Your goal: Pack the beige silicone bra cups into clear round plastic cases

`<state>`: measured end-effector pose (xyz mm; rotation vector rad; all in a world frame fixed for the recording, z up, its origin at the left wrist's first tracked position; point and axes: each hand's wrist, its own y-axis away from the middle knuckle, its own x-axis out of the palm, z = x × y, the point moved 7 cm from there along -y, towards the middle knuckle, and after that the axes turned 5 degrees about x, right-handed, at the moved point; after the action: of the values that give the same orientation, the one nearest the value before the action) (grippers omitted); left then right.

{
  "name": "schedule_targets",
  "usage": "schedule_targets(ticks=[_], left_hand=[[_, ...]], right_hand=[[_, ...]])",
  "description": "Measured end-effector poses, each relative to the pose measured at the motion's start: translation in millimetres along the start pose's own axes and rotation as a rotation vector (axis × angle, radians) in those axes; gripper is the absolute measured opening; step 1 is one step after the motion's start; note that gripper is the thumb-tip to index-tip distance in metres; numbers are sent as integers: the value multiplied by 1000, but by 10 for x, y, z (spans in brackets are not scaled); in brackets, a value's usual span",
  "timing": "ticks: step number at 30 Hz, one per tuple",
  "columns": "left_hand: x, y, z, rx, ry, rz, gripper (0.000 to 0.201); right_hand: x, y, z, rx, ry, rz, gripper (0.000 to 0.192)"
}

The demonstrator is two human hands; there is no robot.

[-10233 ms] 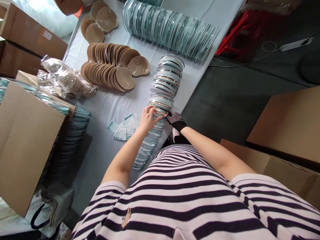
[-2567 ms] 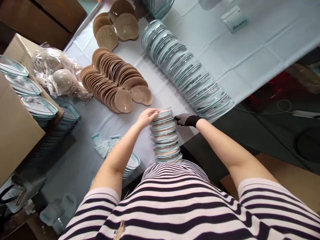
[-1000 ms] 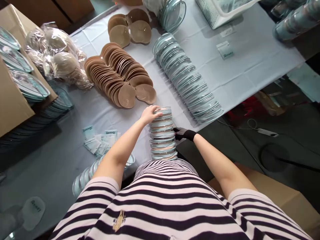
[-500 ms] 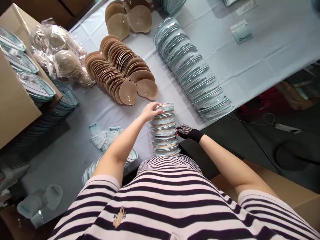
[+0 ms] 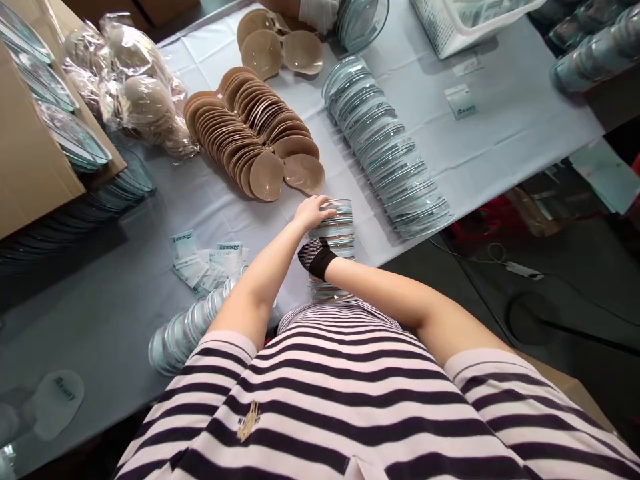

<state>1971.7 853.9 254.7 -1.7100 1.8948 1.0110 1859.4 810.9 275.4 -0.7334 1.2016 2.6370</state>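
A row of clear plastic cases [image 5: 341,230] with tan pieces inside is stacked on the table edge against my striped shirt. My bare left hand [image 5: 314,212] grips the far end of the stack, its fingers curled over the rim. Wearing a black dotted glove, my right hand [image 5: 316,257] reaches across the stack to its left side; its fingers are hidden. Just beyond stands a long double row of tan adhesive bra cups [image 5: 250,130]. To the right runs a long row of clear plastic shells [image 5: 385,150].
Small printed packets [image 5: 205,263] and another row of cases [image 5: 187,327] lie at left. Bagged cups [image 5: 143,100] sit beside a cardboard box [image 5: 35,160]. A white basket [image 5: 450,30] stands at the back. Another person's gloved hand [image 5: 320,13] is near the far cups.
My right hand has moved from the right side of the stack, over it, to its left side. My left hand stays at the far end. The view has shifted slightly.
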Motion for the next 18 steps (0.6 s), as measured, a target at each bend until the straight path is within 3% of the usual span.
schedule_targets(ticks=[3,6,8,10,11,13,18], left_hand=[[-14,41,33,0,0,-22,42],[-24,72,94,0,15,-29,41],[-23,81,139,-10,25,-20,42],[-24,84,171,-20,28,-10,42],[-27,84,182,-25,27,-5,42],[-36,86,191,-29,21,3,42],[-66,99,185,-31,25,18,43]], right_hand=[[-251,189,-386,16,100,-97,31],[-508,497,-1238,183,-35,-276,37],[-349,624,-1813,342,-161,-166,34],[1,654,-2119,389,-263,73,36],[155,636,-2159,357,-280,165,38],[315,554,-2108,237,-234,225,39],[216,450,-1995,124,-66,221,27]])
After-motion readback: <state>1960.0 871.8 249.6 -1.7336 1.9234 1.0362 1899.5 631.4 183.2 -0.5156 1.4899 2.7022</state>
